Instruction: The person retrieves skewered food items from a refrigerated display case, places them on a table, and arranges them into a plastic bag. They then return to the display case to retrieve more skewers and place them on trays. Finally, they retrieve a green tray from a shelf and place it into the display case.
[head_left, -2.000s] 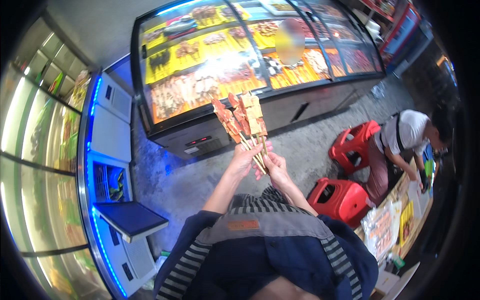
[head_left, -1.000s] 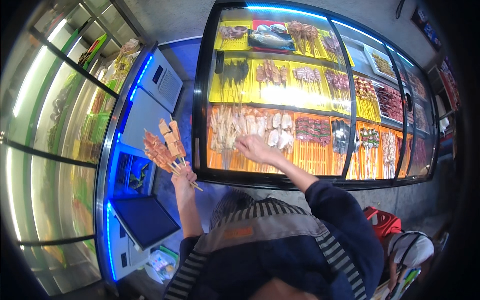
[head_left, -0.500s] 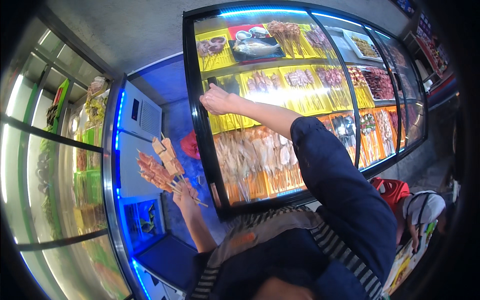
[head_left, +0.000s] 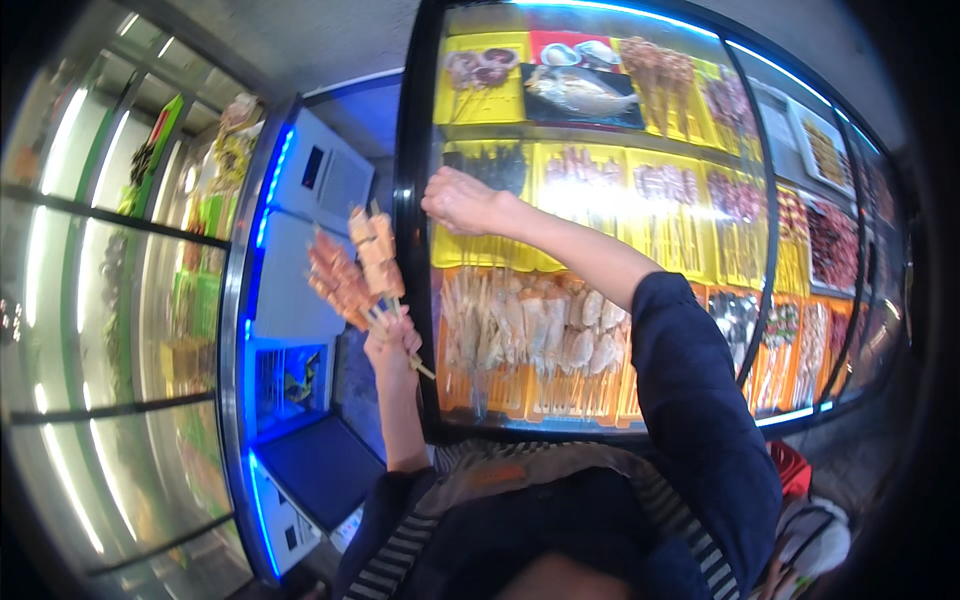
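My left hand (head_left: 392,342) is closed around the sticks of a bunch of meat skewers (head_left: 352,268), held upright in front of the black edge of a display freezer (head_left: 415,300). My right hand (head_left: 458,201) reaches out over the freezer's glass lid, its fingers curled, resting on or just above the glass over the yellow trays (head_left: 590,190) of skewered food. Whether it grips anything I cannot tell. Orange trays (head_left: 530,350) of pale skewers lie below my right forearm.
A tray with a whole fish (head_left: 580,92) sits at the freezer's far end. To the left stand a blue-lit white counter unit (head_left: 300,260) and glass-door fridges (head_left: 110,300). A red stool (head_left: 795,468) and another person (head_left: 815,540) are at lower right.
My right hand has let go of the skewers and moved up over the freezer lid, sliding left along it. The left hand keeps the skewers alone. My view has swung toward the freezer.
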